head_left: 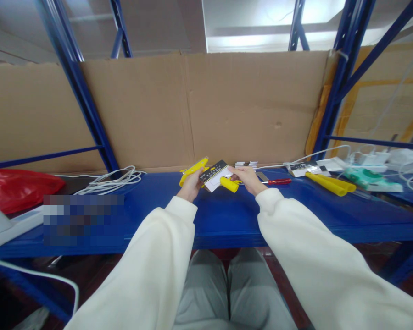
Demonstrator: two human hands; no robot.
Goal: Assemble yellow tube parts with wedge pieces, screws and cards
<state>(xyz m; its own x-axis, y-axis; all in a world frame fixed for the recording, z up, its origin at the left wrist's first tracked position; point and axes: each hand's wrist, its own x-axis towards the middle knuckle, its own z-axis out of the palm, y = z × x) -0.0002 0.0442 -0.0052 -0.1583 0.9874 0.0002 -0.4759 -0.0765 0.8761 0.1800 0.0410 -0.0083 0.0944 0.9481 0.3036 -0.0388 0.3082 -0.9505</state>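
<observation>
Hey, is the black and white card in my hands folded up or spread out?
Spread, it seems: the card shows its black band and white panel between left hand and right hand.

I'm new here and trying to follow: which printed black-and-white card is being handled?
The printed card between the left hand and right hand. The other lies farther right, near the yellow handles, away from both hands.

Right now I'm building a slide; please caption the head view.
Left hand holding a printed card, right hand at its edge, over a blue table, red handle at right.
</observation>
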